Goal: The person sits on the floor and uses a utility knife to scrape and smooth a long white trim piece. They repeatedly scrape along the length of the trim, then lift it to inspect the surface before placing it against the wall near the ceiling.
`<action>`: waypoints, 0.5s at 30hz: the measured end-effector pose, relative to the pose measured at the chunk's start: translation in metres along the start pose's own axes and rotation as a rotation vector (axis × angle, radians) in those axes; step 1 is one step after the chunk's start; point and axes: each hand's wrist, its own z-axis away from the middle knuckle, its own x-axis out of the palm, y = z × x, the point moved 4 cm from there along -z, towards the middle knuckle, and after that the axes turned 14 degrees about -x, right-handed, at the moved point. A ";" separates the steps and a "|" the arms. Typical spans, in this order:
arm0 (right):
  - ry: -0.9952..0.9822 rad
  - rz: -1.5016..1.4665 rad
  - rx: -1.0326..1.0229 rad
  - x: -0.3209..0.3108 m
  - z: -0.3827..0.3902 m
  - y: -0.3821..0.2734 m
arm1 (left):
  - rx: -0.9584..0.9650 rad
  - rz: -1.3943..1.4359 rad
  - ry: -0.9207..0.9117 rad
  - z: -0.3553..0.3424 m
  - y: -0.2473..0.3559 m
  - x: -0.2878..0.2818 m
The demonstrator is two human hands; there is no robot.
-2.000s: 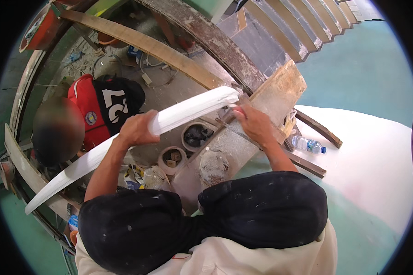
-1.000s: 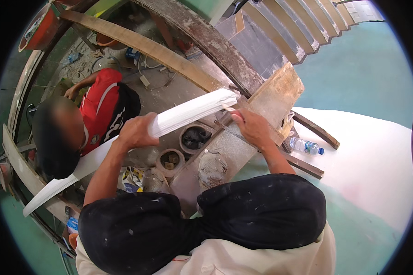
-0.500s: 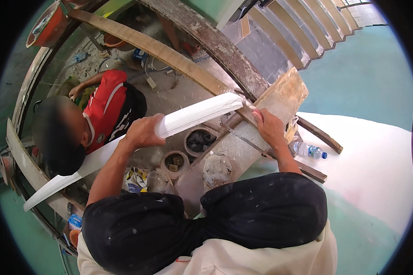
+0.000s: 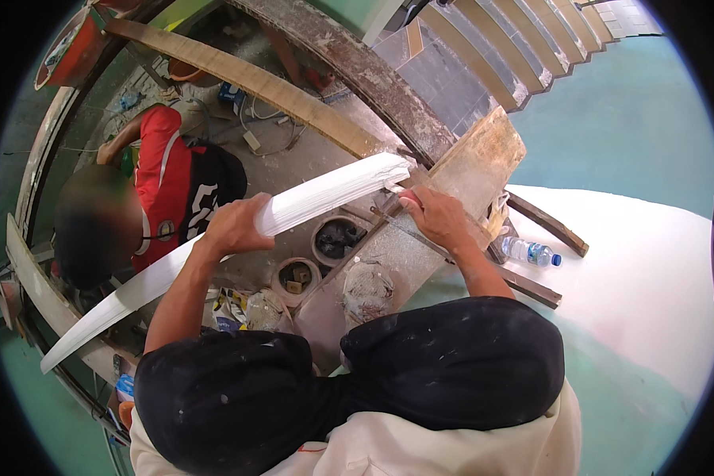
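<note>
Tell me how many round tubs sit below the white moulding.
2. A dark-filled tub sits under the moulding near the plank; a smaller tub with blocks inside sits lower left of it. More may be hidden behind the knees.

A clear plastic bottle (image 4: 531, 253) with a blue cap lies on its side by the dark planks, at the white sheet's edge, its label too small to make out. Down by the left knee, crumpled bags (image 4: 242, 309) in white, yellow and blue sit beside a small round tub (image 4: 296, 278).
</note>
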 end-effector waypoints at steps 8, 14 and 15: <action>0.040 0.024 0.019 -0.014 -0.001 0.014 | 0.026 0.012 0.037 0.000 -0.008 0.004; 0.020 -0.003 0.060 -0.009 0.002 0.017 | 0.030 0.019 0.050 0.005 -0.006 0.005; 0.041 -0.010 0.054 -0.007 0.003 0.017 | 0.042 0.026 0.057 0.004 -0.007 0.004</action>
